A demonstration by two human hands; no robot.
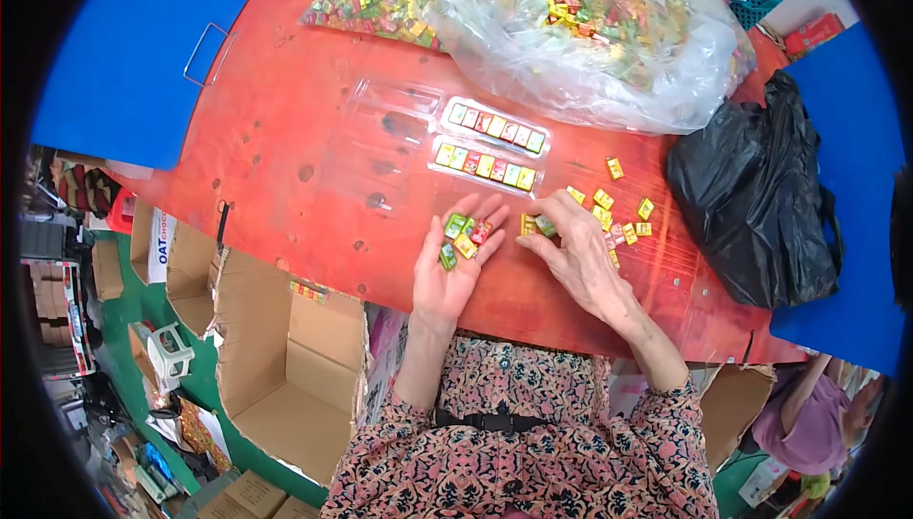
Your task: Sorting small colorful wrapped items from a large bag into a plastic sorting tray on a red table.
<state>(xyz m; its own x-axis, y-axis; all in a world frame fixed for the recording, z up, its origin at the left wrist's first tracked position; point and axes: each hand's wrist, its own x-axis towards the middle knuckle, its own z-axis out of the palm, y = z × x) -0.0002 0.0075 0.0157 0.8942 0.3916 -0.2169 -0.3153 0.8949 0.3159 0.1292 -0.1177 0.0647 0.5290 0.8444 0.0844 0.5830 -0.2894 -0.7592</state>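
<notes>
My left hand (445,276) is palm up, cradling several small printed blocks (465,246) in green, yellow and red. To its right, my right hand (585,257) is turned palm down and pinches a yellow block (528,224) and a darker green one (545,226) at its fingertips. Beyond both hands lies a clear plastic tray (540,183). Its upper row (496,128) and lower row (484,167) each hold several such blocks side by side. More loose blocks (603,199), mostly yellow, are scattered just past my right hand.
Large clear bags (609,72) full of blocks cover the far side of the red table (276,186). A clear plastic piece (395,105) lies left of the tray, a black plastic bag (761,195) at right. Below stands a cardboard box (314,376). Another person (808,414) is at lower right.
</notes>
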